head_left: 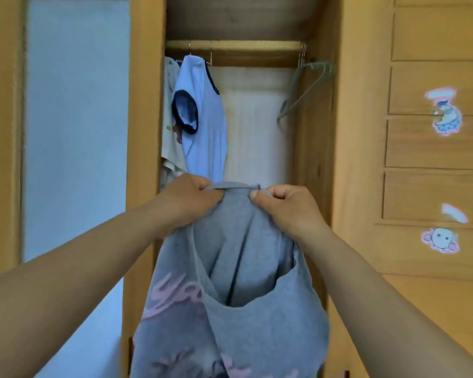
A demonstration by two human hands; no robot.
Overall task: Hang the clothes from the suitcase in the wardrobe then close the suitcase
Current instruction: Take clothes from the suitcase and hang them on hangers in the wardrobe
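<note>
Your left hand [191, 199] and right hand [287, 205] both grip the top edge of a grey sleeveless top [235, 282] with pink lettering, fingers curled round the fabric, holding it up in front of the open wardrobe [145, 105]. On the wardrobe rail [243, 45], a white T-shirt with dark trim [205, 118] hangs at left just beside another pale garment [170, 126]; empty wire hangers [303, 88] hang at right. Cartoon stickers [445, 113] sit on the wooden door [410, 159] to your right.

arms: two, bare to frame edge | sleeves: none visible | left hand [191, 200], right hand [287, 205]: bare, no rings
</note>
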